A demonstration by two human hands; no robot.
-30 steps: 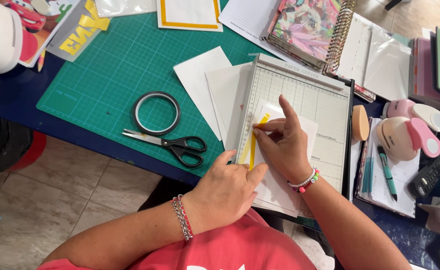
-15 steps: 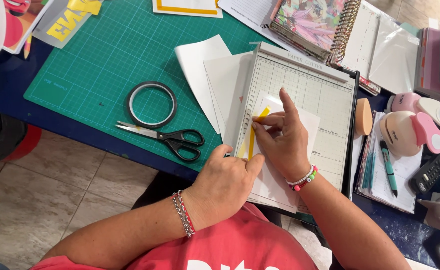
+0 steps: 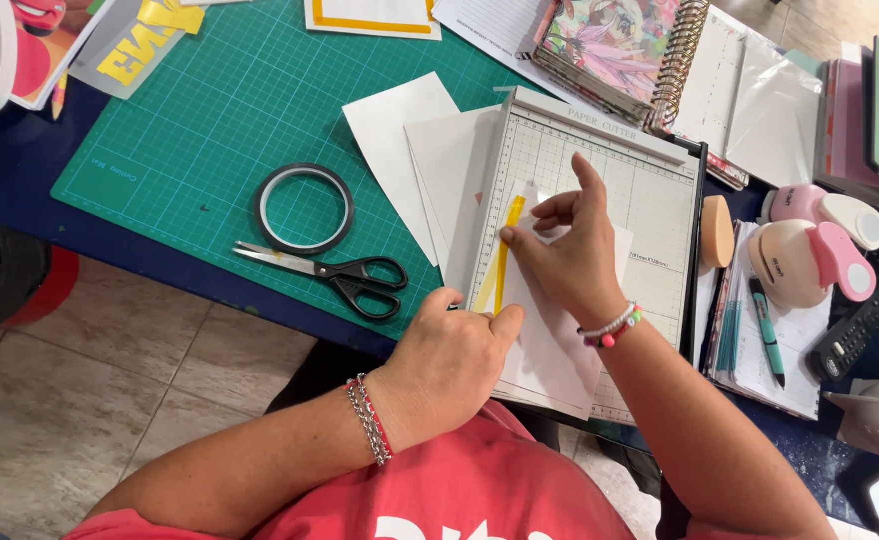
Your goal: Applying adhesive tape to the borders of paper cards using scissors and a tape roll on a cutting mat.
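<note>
Head view, left hand (image 3: 449, 360) grip clenched at paper trimmer (image 3: 649, 200), right hand (image 3: 569, 250) fingertips pinning white sheet (image 3: 549, 350), yellow strip (image 3: 504, 250) beneath.

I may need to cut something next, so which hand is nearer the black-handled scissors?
Left. The left hand rests at the paper trimmer's near edge, just right of the scissors handles. The right hand is farther right, pressing white paper on the trimmer.

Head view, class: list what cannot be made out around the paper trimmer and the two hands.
- Left hand: its fingertips curl under, so its grip cannot be seen.
- Yellow strip: its lower end is hidden by the left hand.
- White paper on the paper trimmer: partly covered by the right hand.
- Spiral notebook: cut off by the top edge.
</note>
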